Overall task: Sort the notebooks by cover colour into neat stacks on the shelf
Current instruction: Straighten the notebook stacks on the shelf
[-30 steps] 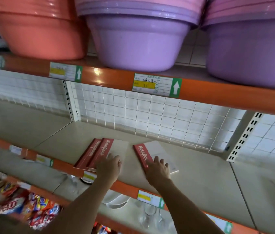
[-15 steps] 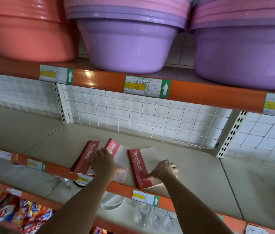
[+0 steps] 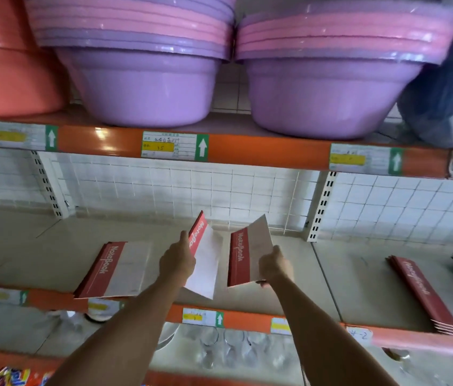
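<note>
Head view, biggest stuff first: purple basins (image 3: 147, 87) and an orange one (image 3: 5, 65) fill the top shelf from 10 to 2 o'clock. Under them sits the shelf (image 3: 289, 263) that matters, orange lip and price tags along its front.

On it, a red-and-white notebook pile (image 3: 114, 270) lies flat at about 8 o'clock, front edge poking over the lip. Another red pile (image 3: 425, 296) sits at 4 o'clock, well apart, also overhanging. Some glasses (image 3: 219, 346) on the shelf below at 6.

Dead centre, two more notebooks are up off the shelf. Left hand (image 3: 176, 263) has its grip closed on the left notebook (image 3: 204, 263), which is tilted up and turned edgewise. Right hand (image 3: 275, 267) holds the right notebook (image 3: 247, 257) by its lower right corner, cover facing the camera. The two are just beside each other, can't tell if they touch.

My take on doing this bit well: both covers look the same red/white, so square them together in the air, spines on the same side, then lay them flat on one pile. Push that pile back from the lip while you're at it, otherwise it can slide off onto the glassware.
</note>
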`<action>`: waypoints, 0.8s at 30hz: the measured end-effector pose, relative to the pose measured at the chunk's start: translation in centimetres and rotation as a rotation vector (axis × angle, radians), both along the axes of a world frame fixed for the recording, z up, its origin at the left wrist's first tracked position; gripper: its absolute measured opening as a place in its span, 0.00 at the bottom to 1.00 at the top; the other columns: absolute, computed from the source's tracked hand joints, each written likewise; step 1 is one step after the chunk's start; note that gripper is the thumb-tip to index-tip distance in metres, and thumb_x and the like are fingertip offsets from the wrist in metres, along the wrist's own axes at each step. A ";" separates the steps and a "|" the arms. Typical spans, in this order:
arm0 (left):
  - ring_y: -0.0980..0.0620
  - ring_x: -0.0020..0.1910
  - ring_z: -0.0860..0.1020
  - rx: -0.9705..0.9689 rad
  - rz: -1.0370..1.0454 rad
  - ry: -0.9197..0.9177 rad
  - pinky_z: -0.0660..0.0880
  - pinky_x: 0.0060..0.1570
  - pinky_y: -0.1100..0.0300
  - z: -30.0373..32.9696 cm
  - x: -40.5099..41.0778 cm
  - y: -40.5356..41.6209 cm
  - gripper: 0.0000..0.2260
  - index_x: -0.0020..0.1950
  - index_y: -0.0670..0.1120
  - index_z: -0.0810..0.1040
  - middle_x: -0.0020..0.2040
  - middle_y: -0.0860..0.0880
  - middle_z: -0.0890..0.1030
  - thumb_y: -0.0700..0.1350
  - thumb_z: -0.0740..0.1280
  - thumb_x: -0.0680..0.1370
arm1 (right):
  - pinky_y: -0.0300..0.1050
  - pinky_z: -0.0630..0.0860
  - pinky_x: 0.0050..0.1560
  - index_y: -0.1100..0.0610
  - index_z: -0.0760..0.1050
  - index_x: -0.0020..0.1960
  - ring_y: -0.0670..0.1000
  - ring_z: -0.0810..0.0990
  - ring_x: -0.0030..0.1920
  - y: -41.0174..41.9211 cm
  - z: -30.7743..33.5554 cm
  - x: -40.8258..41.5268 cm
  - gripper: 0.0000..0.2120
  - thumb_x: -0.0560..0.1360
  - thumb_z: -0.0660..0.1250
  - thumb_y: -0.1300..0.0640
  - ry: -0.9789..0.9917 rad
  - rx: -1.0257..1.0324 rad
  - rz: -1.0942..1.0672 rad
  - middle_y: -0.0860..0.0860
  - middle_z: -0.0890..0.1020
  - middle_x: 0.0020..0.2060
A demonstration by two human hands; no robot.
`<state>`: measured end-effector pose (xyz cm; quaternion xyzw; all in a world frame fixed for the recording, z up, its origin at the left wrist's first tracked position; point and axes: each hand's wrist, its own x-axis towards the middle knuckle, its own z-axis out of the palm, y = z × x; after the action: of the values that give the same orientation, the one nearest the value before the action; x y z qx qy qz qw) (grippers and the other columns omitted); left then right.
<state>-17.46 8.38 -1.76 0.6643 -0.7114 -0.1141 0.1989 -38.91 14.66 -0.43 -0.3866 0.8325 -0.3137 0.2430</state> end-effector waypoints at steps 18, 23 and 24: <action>0.39 0.54 0.79 0.026 -0.289 0.115 0.76 0.50 0.51 5.4 -29.8 7.3 0.16 0.65 0.46 0.68 0.57 0.41 0.79 0.45 0.64 0.78 | 0.48 0.77 0.47 0.54 0.73 0.55 0.60 0.80 0.45 16.1 4.1 -25.8 0.13 0.71 0.59 0.57 0.151 -0.115 -0.366 0.57 0.82 0.50; 0.39 0.54 0.80 0.033 -0.293 0.088 0.76 0.50 0.52 5.5 -35.8 10.2 0.18 0.67 0.47 0.68 0.58 0.41 0.80 0.45 0.64 0.77 | 0.47 0.73 0.49 0.53 0.72 0.57 0.58 0.79 0.49 19.2 3.5 -32.2 0.15 0.71 0.60 0.55 0.185 -0.025 -0.431 0.56 0.82 0.52; 0.40 0.54 0.80 0.033 -0.282 0.080 0.76 0.49 0.52 5.5 -36.8 10.8 0.16 0.65 0.47 0.68 0.58 0.41 0.80 0.44 0.64 0.77 | 0.47 0.74 0.50 0.53 0.72 0.57 0.59 0.80 0.51 19.7 3.3 -33.3 0.15 0.71 0.60 0.55 0.192 -0.011 -0.440 0.56 0.82 0.52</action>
<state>-54.25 19.20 3.77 0.5559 -0.7872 -0.1789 0.1982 -72.25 34.32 2.92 -0.2251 0.9143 -0.3253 0.0865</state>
